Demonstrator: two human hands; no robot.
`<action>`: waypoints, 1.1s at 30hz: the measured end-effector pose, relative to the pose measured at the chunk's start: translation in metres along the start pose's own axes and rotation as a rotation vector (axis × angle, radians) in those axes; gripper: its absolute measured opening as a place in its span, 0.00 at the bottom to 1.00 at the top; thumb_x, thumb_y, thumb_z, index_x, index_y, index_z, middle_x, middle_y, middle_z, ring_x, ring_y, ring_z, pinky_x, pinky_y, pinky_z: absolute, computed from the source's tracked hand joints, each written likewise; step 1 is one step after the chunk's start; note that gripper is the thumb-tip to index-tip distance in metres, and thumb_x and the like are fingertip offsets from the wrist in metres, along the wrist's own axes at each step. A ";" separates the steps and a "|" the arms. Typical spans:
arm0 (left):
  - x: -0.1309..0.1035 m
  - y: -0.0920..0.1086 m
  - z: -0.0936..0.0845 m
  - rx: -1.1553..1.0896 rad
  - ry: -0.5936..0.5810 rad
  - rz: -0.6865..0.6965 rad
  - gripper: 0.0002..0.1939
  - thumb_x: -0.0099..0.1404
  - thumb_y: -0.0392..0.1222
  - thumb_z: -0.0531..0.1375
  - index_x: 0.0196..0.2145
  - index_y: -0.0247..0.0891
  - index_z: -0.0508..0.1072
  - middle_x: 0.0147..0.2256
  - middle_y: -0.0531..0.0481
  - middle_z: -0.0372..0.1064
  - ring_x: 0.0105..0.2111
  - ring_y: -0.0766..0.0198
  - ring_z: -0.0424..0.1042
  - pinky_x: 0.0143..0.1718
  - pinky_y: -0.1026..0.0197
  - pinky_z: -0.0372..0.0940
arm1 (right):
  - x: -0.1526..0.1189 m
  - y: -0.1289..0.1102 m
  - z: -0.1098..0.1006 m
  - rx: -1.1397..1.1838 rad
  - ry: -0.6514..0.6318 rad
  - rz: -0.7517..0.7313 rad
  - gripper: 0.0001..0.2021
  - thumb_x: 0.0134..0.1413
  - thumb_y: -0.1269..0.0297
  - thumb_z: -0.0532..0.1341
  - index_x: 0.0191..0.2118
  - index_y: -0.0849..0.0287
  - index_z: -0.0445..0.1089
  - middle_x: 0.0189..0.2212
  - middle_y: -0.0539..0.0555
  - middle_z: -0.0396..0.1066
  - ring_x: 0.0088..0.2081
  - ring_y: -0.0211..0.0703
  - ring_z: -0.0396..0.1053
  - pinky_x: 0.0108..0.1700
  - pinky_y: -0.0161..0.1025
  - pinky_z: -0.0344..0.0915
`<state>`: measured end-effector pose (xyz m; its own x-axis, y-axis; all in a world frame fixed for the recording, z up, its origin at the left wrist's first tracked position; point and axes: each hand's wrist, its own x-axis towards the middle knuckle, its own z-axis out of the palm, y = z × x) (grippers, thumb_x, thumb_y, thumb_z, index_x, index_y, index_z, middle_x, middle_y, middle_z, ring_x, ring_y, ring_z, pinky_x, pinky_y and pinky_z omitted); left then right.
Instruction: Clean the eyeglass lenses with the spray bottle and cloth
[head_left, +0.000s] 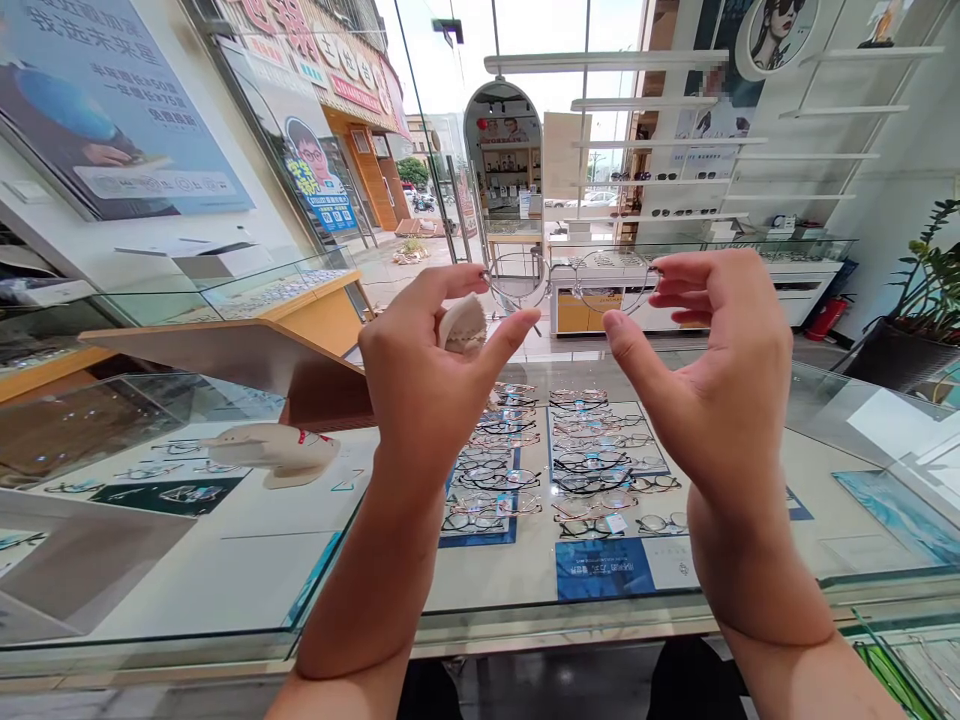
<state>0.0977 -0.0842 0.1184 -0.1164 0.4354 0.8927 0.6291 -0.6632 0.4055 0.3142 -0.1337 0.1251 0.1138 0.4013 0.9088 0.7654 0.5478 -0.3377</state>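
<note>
A pair of thin-rimmed round eyeglasses (517, 282) is raised above the glass counter, lenses facing me. My left hand (427, 380) grips its left end at the fingertips, with the thumb stretched out below the lens. A crumpled pale cloth (463, 325) is tucked in the same hand, between thumb and fingers. At the right end, the fingertips of my right hand (724, 370) hold the frame by its outer corner; that thumb sits lower, under the right lens. The folded-back temples are mostly hidden.
Under the glass counter top (480, 590) lie rows of eyeglasses (592, 460) on blue cards. A beige cloth (274, 450) lies on the left, near a tilted brown board (232, 350). Beyond stand an oval mirror (510, 150), wall shelves (660, 183) and a potted plant (926, 290).
</note>
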 end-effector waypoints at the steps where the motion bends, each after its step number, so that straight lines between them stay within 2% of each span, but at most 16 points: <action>1: 0.000 0.000 0.000 0.007 0.004 0.003 0.24 0.66 0.68 0.75 0.49 0.51 0.83 0.51 0.49 0.85 0.55 0.47 0.83 0.58 0.47 0.80 | 0.000 -0.001 0.000 -0.004 -0.002 0.005 0.15 0.68 0.52 0.69 0.56 0.47 0.73 0.53 0.61 0.77 0.51 0.64 0.79 0.53 0.66 0.79; 4: 0.000 0.000 -0.001 0.013 0.010 0.015 0.24 0.66 0.69 0.74 0.49 0.52 0.83 0.51 0.49 0.85 0.54 0.48 0.84 0.57 0.47 0.81 | 0.000 -0.002 -0.001 -0.014 -0.011 0.010 0.14 0.70 0.52 0.68 0.56 0.46 0.73 0.53 0.61 0.77 0.52 0.64 0.79 0.54 0.65 0.79; 9: 0.000 -0.001 -0.001 -0.003 -0.005 0.012 0.23 0.67 0.67 0.74 0.50 0.52 0.83 0.50 0.49 0.85 0.55 0.47 0.83 0.56 0.46 0.81 | 0.000 -0.002 0.000 0.007 0.005 -0.016 0.15 0.68 0.55 0.69 0.55 0.50 0.72 0.53 0.62 0.76 0.50 0.62 0.79 0.52 0.65 0.78; 15: 0.001 -0.003 0.000 -0.045 0.011 0.027 0.24 0.65 0.67 0.75 0.49 0.49 0.84 0.49 0.48 0.86 0.54 0.46 0.84 0.57 0.47 0.80 | -0.001 0.004 0.002 0.015 0.027 -0.062 0.16 0.70 0.50 0.68 0.56 0.49 0.72 0.51 0.59 0.74 0.50 0.63 0.79 0.51 0.64 0.78; 20: 0.001 -0.007 0.003 -0.093 0.005 0.036 0.26 0.65 0.69 0.75 0.49 0.49 0.83 0.49 0.48 0.86 0.55 0.45 0.84 0.56 0.47 0.80 | -0.001 0.006 0.003 0.021 0.040 -0.082 0.15 0.70 0.52 0.68 0.56 0.49 0.73 0.50 0.58 0.74 0.50 0.62 0.79 0.51 0.63 0.78; 26: 0.002 -0.013 0.009 -0.130 0.096 0.079 0.24 0.65 0.62 0.77 0.53 0.51 0.83 0.54 0.48 0.84 0.57 0.44 0.83 0.56 0.43 0.80 | -0.001 0.002 0.002 0.172 0.056 -0.069 0.13 0.70 0.56 0.70 0.57 0.43 0.76 0.54 0.58 0.77 0.55 0.63 0.78 0.56 0.65 0.79; 29: 0.003 -0.013 0.012 -0.160 0.157 0.116 0.24 0.64 0.58 0.79 0.54 0.53 0.82 0.54 0.49 0.84 0.56 0.45 0.83 0.56 0.41 0.79 | -0.002 0.001 0.006 0.287 0.115 -0.051 0.11 0.73 0.57 0.67 0.57 0.45 0.79 0.54 0.57 0.79 0.57 0.60 0.79 0.58 0.63 0.80; 33: 0.001 -0.014 0.016 -0.260 0.206 0.160 0.27 0.63 0.55 0.80 0.57 0.57 0.80 0.58 0.49 0.81 0.58 0.43 0.82 0.49 0.41 0.80 | 0.000 0.002 0.013 0.410 0.242 -0.018 0.09 0.72 0.59 0.68 0.53 0.48 0.83 0.50 0.57 0.81 0.54 0.56 0.79 0.60 0.61 0.79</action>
<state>0.1013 -0.0643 0.1107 -0.2008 0.1994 0.9591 0.4386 -0.8572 0.2701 0.3069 -0.1229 0.1215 0.2844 0.2334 0.9299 0.4611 0.8171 -0.3461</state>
